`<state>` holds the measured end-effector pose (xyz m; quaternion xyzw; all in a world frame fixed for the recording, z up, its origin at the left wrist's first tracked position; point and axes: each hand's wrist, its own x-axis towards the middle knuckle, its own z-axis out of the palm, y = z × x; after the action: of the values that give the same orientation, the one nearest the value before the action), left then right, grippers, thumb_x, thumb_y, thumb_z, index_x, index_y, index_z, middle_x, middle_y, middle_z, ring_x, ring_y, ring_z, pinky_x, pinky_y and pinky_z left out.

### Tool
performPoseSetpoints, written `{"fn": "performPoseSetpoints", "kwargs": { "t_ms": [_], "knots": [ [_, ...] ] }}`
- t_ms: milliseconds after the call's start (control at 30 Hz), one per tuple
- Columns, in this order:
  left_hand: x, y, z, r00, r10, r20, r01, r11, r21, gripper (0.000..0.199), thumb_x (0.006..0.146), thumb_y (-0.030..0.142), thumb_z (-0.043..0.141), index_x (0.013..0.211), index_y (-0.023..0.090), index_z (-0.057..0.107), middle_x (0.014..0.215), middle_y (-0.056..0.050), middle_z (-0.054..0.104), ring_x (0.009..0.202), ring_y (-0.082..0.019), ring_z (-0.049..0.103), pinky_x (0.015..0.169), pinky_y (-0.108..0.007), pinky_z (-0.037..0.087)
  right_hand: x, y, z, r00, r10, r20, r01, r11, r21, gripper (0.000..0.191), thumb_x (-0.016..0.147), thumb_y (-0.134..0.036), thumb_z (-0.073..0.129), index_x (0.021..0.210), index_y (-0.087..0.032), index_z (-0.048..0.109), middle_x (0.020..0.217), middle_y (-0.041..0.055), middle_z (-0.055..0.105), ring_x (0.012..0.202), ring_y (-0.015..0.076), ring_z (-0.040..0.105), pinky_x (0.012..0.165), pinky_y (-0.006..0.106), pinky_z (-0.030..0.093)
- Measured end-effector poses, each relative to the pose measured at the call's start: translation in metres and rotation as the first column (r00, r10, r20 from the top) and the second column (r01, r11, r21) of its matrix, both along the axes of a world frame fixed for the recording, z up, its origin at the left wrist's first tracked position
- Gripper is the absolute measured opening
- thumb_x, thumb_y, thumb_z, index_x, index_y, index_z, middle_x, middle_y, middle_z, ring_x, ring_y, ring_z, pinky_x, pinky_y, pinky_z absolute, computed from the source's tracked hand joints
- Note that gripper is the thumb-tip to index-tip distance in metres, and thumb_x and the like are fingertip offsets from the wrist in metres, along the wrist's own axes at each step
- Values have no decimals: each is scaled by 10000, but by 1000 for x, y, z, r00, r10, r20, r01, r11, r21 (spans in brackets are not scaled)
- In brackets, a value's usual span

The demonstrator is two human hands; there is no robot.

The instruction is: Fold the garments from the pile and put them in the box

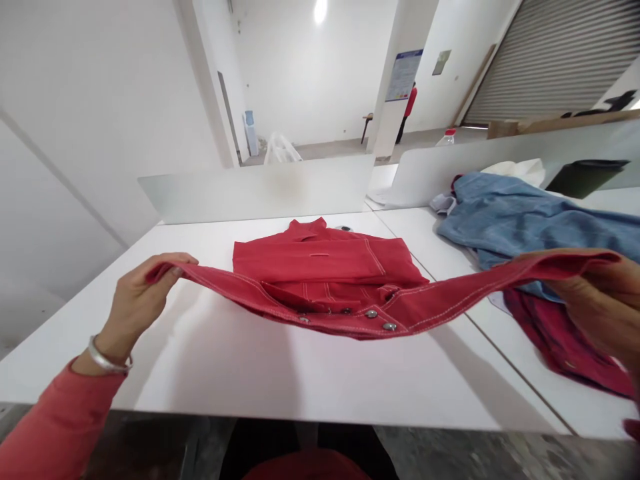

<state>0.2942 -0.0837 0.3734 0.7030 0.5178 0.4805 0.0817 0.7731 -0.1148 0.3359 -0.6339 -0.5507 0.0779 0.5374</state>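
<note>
A red garment (320, 260) with white stitching lies folded on the white table (230, 380). Its near edge, a band with metal snap buttons, is stretched out sideways and sags in the middle. At the left, my left hand (143, 293) pinches one end of this band between thumb and fingers, raised above the table. My right hand (600, 300) grips the other end at the far right, its fingers partly hidden by the cloth. A silver bangle sits on my left wrist.
Blue denim clothing (520, 213) is piled at the right, with a dark red plaid garment (560, 340) nearer me. A low frosted partition (260, 193) runs along the table's back. Behind it are a white plastic bag (283, 148) and a person in red (410, 103), partly hidden by a pillar.
</note>
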Motion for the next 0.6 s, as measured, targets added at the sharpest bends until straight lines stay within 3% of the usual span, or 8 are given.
{"fn": "performPoseSetpoints", "kwargs": {
  "t_ms": [233,400,500,600],
  "knots": [
    [-1,91,15,978,-39,203,40,999,1,140,723,325,588,791,204,611,790,7,605,786,-167,558,775,-328,453,8,73,23,997,-48,60,44,997,70,368,646,-583,572,819,-261,614,784,21,572,732,164,508,748,375,395],
    [4,156,12,922,-110,373,151,985,-82,220,653,337,637,788,167,600,751,-12,622,734,-170,574,732,-326,477,4,131,34,989,53,-138,-50,998,26,210,643,-330,569,829,-239,608,842,11,585,782,158,517,838,378,380],
    [6,194,3,904,-74,420,156,974,-164,252,594,347,663,750,160,598,711,-20,631,695,-180,585,663,-306,492,8,173,27,971,99,-216,-104,995,-9,164,654,-250,538,803,-207,592,768,0,576,730,136,517,800,331,405],
    [9,232,-15,902,-34,430,157,955,-252,251,564,327,655,728,148,592,660,-12,625,641,-163,580,594,-264,482,16,219,5,969,149,-197,-167,983,-79,132,694,-238,514,795,-176,573,723,-4,572,688,119,515,724,267,422]
  ]
}}
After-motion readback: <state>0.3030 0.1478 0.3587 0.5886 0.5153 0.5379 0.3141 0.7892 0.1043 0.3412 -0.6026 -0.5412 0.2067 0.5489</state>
